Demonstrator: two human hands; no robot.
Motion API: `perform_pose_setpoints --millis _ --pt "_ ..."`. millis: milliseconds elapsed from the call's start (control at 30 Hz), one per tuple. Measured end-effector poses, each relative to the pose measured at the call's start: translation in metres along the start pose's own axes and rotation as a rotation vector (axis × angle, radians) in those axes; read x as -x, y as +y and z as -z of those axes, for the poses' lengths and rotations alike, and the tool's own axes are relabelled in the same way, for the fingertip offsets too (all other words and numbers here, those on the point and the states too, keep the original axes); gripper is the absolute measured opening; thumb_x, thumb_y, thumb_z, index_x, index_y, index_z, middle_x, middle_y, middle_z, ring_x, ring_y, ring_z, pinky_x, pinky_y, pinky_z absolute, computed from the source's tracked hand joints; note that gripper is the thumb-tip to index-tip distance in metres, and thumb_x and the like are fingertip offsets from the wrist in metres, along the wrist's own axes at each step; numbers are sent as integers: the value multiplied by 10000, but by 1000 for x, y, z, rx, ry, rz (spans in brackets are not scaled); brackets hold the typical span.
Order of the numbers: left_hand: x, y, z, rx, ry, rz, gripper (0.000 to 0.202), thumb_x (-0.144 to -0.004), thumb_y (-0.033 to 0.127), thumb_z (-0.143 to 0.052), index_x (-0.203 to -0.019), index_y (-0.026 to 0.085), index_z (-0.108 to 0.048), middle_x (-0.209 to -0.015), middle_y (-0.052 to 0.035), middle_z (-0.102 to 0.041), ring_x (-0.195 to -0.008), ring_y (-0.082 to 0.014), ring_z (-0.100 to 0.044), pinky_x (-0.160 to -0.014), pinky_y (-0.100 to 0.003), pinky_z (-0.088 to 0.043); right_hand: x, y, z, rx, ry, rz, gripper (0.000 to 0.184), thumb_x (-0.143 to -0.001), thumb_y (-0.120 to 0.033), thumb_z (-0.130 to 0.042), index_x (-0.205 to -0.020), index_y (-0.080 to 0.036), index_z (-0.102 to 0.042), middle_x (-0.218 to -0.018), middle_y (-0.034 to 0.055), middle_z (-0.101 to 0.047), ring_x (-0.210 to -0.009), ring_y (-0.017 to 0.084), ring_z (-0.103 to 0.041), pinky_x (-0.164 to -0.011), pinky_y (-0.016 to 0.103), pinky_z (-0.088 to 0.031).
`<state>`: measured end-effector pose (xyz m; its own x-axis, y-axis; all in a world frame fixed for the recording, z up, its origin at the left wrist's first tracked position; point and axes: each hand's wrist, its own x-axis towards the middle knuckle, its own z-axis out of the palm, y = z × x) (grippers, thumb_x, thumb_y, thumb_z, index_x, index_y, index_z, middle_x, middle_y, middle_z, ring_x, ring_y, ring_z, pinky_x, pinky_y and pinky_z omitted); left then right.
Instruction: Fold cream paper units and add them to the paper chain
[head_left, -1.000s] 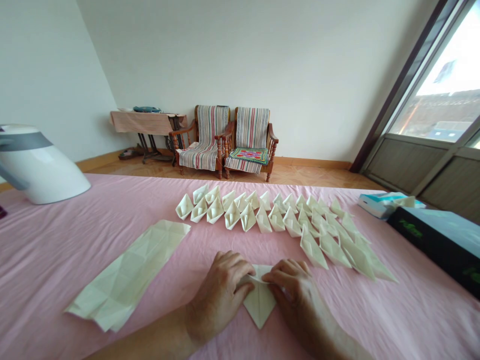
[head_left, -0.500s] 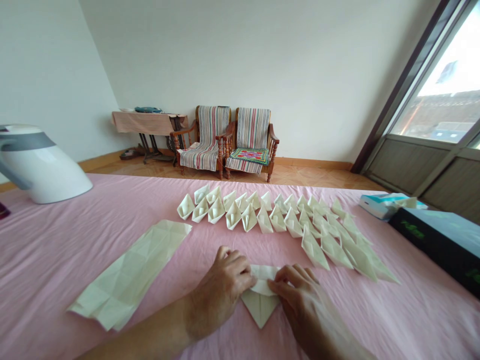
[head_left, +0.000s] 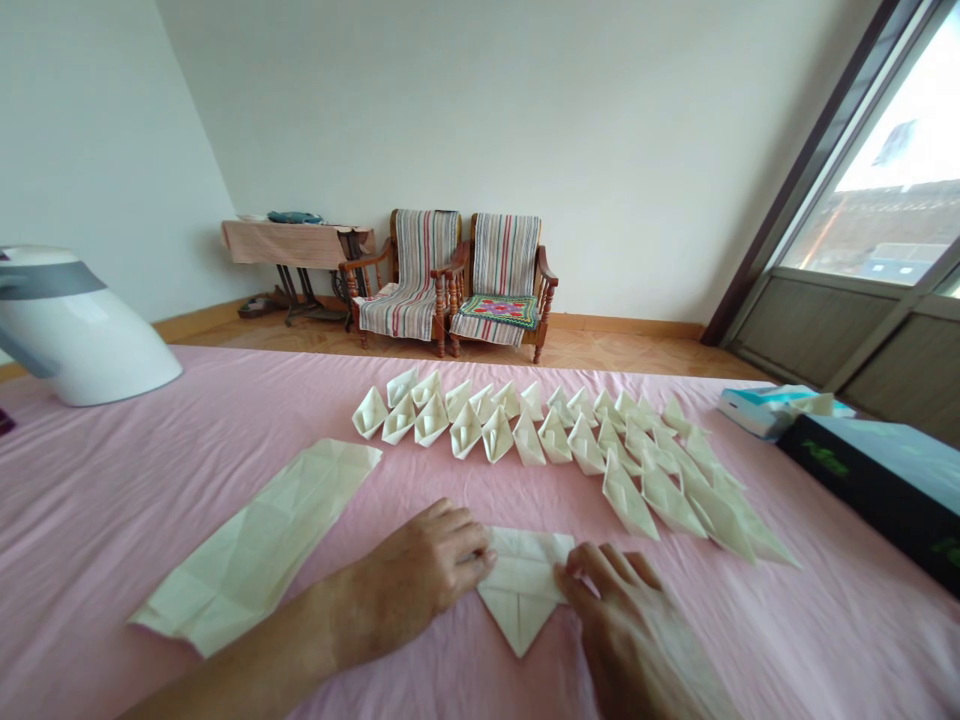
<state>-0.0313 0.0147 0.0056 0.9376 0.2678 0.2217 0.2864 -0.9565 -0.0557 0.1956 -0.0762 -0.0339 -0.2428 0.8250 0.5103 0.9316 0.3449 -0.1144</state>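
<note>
Pink tablecloth (head_left: pixel 420 478) spreads beneath the work, a strip showing between it and the rows of pointed paper shapes (head_left: pixel 497 436) beyond. Creased sheets (head_left: pixel 277 525) slant away on the left side. Left hand (head_left: pixel 431 560) and right hand (head_left: pixel 626 610), fingers curled, flank the folded paper (head_left: pixel 523 578) at its opposite side edges, neither clearly nearer; whether the fingertips pinch or merely press cannot be told. The paper's centre crease runs towards the person, ending in a near point (head_left: pixel 520 643).
</note>
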Motion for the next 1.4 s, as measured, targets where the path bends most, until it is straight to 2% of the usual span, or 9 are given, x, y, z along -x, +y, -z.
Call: perform_pose_setpoints --millis 167,267,333,400,567,700,900,1233,1400 --pt "6 -4 10 81 -83 20 152 -853 63 -558 -977 138 -603 -975 -67 -629 -891 -217 -539 -811 -351 -392 0 2 1 -4 37 -15 207 -711 -59 -537 -758 -213 -668 -771 41 -633 -663 189 -519 -666 322 -321" --pt "7 -5 12 186 -64 64 166 -747 63 -619 -889 148 -606 -964 -55 -627 -874 -219 -538 -806 -355 -389 0 5 1 -46 32 -36 235 -747 -39 -494 -706 -213 -646 -742 40 -617 -655 186 -510 -656 324 -298" --pt "6 -5 8 238 -9 113 75 -783 89 -627 -797 156 -598 -930 -36 -632 -851 -200 -540 -800 -344 -380 -1 7 1 -63 38 -54 265 -763 -21 -462 -650 -209 -611 -701 38 -594 -634 186 -492 -639 327 -283" --pt "4 -5 1 258 49 165 130 -878 151 -611 -749 158 -590 -904 -22 -638 -840 -183 -543 -801 -332 -371 -2 9 2 -75 57 -79 282 -778 -16 -441 -637 -207 -592 -671 36 -573 -633 194 -482 -630 328 -280" --pt "-4 2 -12 222 103 282 234 -905 247 -642 -709 154 -553 -834 -15 -614 -813 -176 -529 -766 -319 -359 -10 -2 3 -206 121 -72 280 -842 -45 -413 -838 -193 -651 -817 49 -637 -762 206 -553 -673 327 -364" --pt "-9 6 -11 266 125 345 234 -883 227 -666 -707 160 -527 -839 -14 -595 -836 -183 -520 -766 -311 -371 -16 -18 -3 -176 145 100 274 -875 -111 -473 -1072 -187 -648 -1044 46 -704 -961 202 -621 -839 348 -431" --pt "-10 8 -9 371 157 398 173 -813 121 -712 -787 175 -550 -932 -16 -605 -912 -200 -519 -840 -330 -388 -14 -25 -20 -13 28 269 514 -845 -332 -578 -1312 -122 -536 -1303 93 -601 -1175 275 -570 -945 426 -447" --pt "-8 3 -10 452 92 505 348 -759 184 -785 -1060 200 -610 -1069 -38 -581 -1042 -229 -504 -925 -370 -401 -3 -10 -12 181 78 215 352 -905 -374 -529 -1079 -110 -682 -1132 125 -694 -1022 265 -666 -852 389 -522" --pt "-7 -2 -11 511 97 536 347 -724 158 -798 -1018 186 -618 -1041 -38 -569 -1036 -228 -506 -913 -359 -411 1 -5 -7 233 54 156 326 -950 -304 -443 -1001 -129 -714 -1047 123 -725 -929 266 -699 -778 399 -521"
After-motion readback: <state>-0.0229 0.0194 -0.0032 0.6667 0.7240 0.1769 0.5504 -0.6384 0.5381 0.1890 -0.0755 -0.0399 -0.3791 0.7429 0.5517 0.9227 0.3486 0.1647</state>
